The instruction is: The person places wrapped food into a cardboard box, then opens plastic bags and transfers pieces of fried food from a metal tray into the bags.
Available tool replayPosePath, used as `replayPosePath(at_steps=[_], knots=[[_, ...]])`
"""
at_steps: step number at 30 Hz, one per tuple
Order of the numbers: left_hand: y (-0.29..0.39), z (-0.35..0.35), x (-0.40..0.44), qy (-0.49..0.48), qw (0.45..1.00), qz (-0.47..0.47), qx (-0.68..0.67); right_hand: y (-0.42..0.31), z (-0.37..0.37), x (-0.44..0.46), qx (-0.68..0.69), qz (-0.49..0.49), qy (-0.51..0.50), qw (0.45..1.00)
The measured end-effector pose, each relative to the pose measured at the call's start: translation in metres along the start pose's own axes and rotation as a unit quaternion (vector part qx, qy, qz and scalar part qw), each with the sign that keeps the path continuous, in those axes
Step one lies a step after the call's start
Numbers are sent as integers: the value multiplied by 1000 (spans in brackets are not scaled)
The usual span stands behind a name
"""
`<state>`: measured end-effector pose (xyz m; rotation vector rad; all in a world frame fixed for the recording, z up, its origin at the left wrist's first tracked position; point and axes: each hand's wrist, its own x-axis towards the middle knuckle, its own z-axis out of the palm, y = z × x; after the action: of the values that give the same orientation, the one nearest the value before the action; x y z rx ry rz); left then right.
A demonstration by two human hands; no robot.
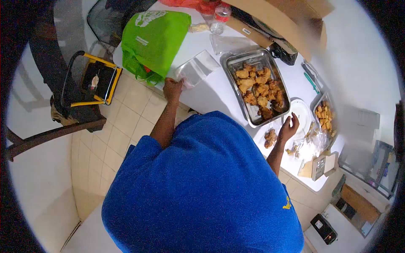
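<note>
My left hand (172, 90) is closed on the near edge of a clear plastic bag (200, 68) that lies flat on the table. Just beyond that hand, a bright green shopping bag (158, 40) stands at the table's left end. My right hand (289, 128) hovers by the rim of a round white plate (298, 110), fingers bent and apart, with nothing seen in it. Between my hands sits a deep metal tray (238, 98) holding several pieces of fried food (260, 87). A small bagged portion of similar food (270, 138) lies to the left of my right hand.
Another tray holds small golden pieces (324, 116) at the right. Near it are a small open box (324, 165) and a green-handled utensil (311, 82). A plastic bottle (220, 19) and a large cardboard box (287, 21) stand at the back. A yellow-framed step stool (96, 80) is at left.
</note>
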<state>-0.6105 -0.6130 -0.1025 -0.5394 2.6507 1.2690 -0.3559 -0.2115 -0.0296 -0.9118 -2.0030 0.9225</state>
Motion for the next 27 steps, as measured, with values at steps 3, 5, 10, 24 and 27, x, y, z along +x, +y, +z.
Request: replayPosePath(at_steps=[3, 5, 10, 24, 27], knots=[[20, -1, -8, 34, 982, 67, 174, 2, -4, 5, -10, 0, -7, 1000], [6, 16, 9, 23, 980, 94, 172, 14, -7, 5, -4, -1, -14, 1000], [-22, 36, 30, 32, 979, 128, 155, 22, -11, -2, 0, -7, -63, 998], [-49, 5, 23, 59, 992, 78, -78, 37, -24, -22, 5, -5, -97, 995], [-55, -15, 10, 98, 949, 71, -290, 46, -24, -16, 9, -41, -107, 993]])
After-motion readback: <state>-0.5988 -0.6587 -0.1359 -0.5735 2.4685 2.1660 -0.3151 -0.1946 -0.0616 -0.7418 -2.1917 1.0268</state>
